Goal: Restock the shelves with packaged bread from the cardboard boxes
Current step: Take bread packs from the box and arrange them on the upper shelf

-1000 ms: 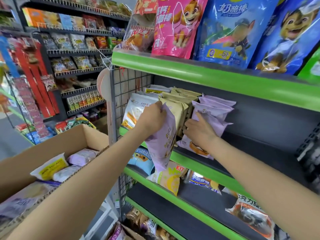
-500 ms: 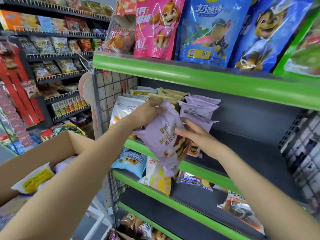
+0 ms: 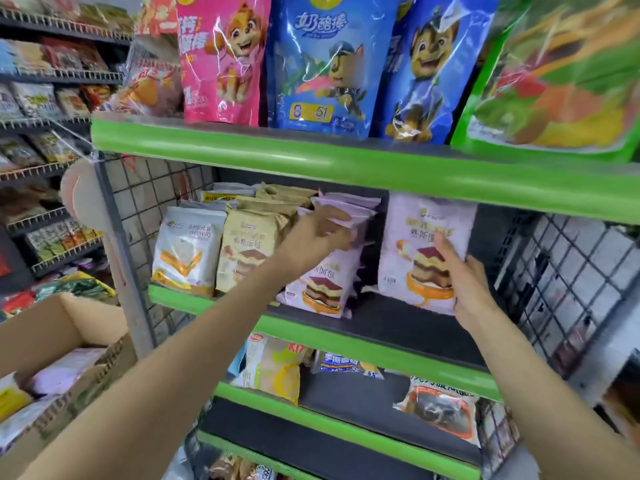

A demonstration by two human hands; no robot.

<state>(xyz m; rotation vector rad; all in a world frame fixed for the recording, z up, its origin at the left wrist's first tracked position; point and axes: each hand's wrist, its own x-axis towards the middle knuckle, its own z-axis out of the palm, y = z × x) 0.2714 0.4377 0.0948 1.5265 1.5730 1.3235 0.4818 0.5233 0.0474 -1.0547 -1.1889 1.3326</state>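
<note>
Gripping a glossy lilac bread pouch [image 3: 424, 251], right hand [image 3: 465, 284].

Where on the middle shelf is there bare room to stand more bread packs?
Bare dark shelf lies between the purple row under the left hand and the purple pack the right hand holds, and rightward to the wire mesh side. Left of there, the beige packs and white packs crowd together.

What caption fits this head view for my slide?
Right hand stands a purple bread pack upright on the shelf while the left hand steadies the purple row.
</note>
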